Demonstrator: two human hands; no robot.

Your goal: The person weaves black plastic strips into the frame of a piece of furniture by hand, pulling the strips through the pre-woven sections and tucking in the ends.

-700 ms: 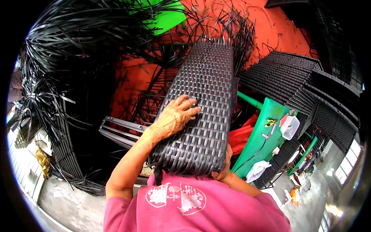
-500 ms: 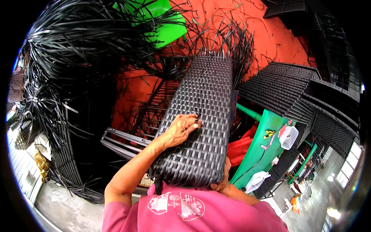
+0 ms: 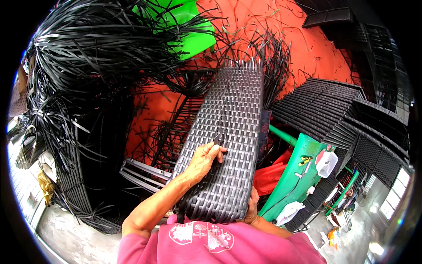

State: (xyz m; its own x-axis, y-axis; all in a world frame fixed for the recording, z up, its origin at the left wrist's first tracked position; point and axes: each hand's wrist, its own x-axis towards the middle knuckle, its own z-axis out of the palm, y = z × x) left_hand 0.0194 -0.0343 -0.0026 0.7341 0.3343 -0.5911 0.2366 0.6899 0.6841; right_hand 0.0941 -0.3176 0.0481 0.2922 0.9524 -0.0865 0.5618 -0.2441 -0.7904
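Observation:
A long black wicker panel (image 3: pixel 233 105) stretches away from my body, its near end against my pink shirt. Flat, shiny strips are woven across it, and loose strip ends stick up at its far end. My left hand (image 3: pixel 204 161) rests on the weave a little below the middle. Its thumb and fingers are pinched together on what looks like the end of a thin black strip, mostly hidden by the fingers. At the panel's near right edge, my right hand (image 3: pixel 252 207) is wrapped round the side, with part of its fingers hidden by the panel.
Large bundles of black strips (image 3: pixel 101 48) hang at the left. A green stool or chair (image 3: pixel 189 35) stands on the red floor covering (image 3: pixel 281 22). To the right, a green table (image 3: pixel 288 176) bears small tools and a white container (image 3: pixel 326 164). Black wicker furniture (image 3: pixel 318 103) lies beyond.
My left hand has drawn slightly nearer to me and left along the weave, still pinched. My right hand stays at the panel's edge. The whole view has shifted a little.

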